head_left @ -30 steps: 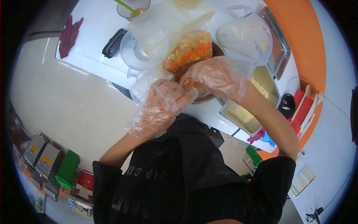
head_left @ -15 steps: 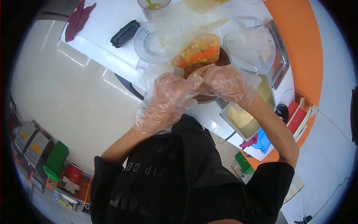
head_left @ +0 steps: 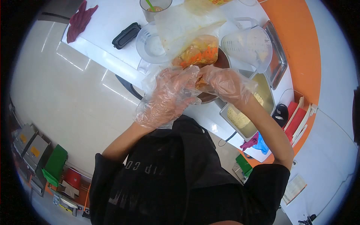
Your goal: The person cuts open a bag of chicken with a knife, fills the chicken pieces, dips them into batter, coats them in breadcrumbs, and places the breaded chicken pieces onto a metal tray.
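While the left hand (head_left: 167, 97) gapes in its crinkled glove (head_left: 144, 117), the right hand (head_left: 227, 84) curls over a round bowl (head_left: 224, 62), grip unclear.

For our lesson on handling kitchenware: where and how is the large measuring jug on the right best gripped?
I'd probably take the jug by its handle, reaching from the far side: that loop juts out there, while a metal tray flanks its right.

I'm in a food-preparation kitchen, it seems — clear plastic gloves (head_left: 159, 103) on me, measuring jugs (head_left: 247, 45), a metal tray (head_left: 264, 84) of pale crumbs, bagged food (head_left: 198, 50) over a bowl (head_left: 224, 60).
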Motion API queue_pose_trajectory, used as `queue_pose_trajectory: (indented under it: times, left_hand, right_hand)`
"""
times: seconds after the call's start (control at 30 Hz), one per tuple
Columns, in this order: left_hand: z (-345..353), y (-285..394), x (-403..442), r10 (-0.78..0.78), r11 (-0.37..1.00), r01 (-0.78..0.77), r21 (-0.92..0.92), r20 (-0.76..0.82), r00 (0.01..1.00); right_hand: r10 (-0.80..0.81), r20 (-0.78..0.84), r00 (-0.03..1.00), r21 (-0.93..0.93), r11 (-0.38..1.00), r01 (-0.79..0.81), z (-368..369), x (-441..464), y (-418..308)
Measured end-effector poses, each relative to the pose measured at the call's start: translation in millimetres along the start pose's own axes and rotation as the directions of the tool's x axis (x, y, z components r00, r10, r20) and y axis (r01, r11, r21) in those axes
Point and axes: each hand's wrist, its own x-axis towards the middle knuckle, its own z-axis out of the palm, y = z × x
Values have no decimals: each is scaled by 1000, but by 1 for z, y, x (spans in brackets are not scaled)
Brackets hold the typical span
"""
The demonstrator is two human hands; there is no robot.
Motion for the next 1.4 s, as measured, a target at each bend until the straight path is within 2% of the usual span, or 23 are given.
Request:
queue_pose_trajectory:
  times: [0.13, 0.3, 0.37, 0.43, 0.53, 0.73, 0.83, 0.87, 0.93, 0.97, 1.03, 1.1, 1.17, 1.23, 1.27, 1.33, 1.37, 1.4]
  left_hand:
    - [-5, 0, -2, -10, 1000, 10, 9, 4, 1000]
    - [-2, 1, -3, -28, 1000, 28, 5, -20, 999]
    - [0, 2, -1, -25, 999, 23, -36, -53, 998]
    - [1, 2, 2, -50, 997, 46, -64, -62, 997]
    - [0, 3, 6, -45, 995, 37, -94, -83, 996]
    - [-1, 1, 4, -30, 996, 27, -79, -48, 998]
    - [-2, 2, 3, -48, 998, 47, -33, -57, 997]
    - [-2, 2, 2, -61, 998, 60, -17, -62, 996]
    - [-8, 5, 4, -68, 998, 69, 2, -40, 997]
    - [-10, 6, 5, -74, 997, 74, 11, -30, 997]
    - [1, 0, 1, -151, 950, 126, -285, -68, 986]
    - [5, -1, 2, -195, 852, 125, -509, -86, 977]
    - [6, 3, 5, -199, 746, 85, -660, -100, 975]
    - [12, 8, 15, -186, 709, 67, -702, -94, 978]
    - [14, 10, 21, -180, 692, 59, -720, -92, 979]
    - [1, 19, 45, -278, 641, 267, -720, 106, 955]
    - [-4, 20, 55, -324, 606, 367, -705, 202, 924]
    - [0, 14, 58, -327, 564, 347, -750, 184, 927]
  right_hand:
    - [-50, 32, 998, -26, 998, 51, -3, 2, 5]
    - [53, 47, 998, -182, 982, -44, 14, -8, 36]
    - [43, 55, 998, -342, 939, -21, 13, -10, 37]
    - [-15, 87, 996, -575, 816, 62, 2, -8, 14]
    - [-223, 11, 975, -310, 926, 215, -3, -3, 0]
    - [-10, 26, 1000, 82, 997, 8, 1, 0, 9]
    - [-33, 14, 999, 169, 985, 30, 6, 0, 13]
    - [-4, 78, 997, -1, 1000, 4, 3, 1, 9]
    - [84, 184, 979, -340, 940, -17, -7, 3, -3]
    - [2, 121, 993, -305, 952, 35, -5, -4, 7]
    - [-126, -8, 992, -249, 961, 120, -2, -22, 30]
    - [-186, -128, 974, -217, 964, 156, -9, -30, 25]
    - [-181, -131, 975, -218, 964, 150, -24, -30, 15]
    - [-142, -21, 990, -241, 961, 133, -40, -22, -4]
    - [-74, -16, 997, -57, 996, 73, -46, -18, -11]
    - [51, 24, 998, 312, 948, -56, -53, -11, -19]
    - [92, -24, 996, 367, 927, -77, -52, -10, -21]
    - [134, -71, 988, 421, 902, -92, -50, -10, -24]
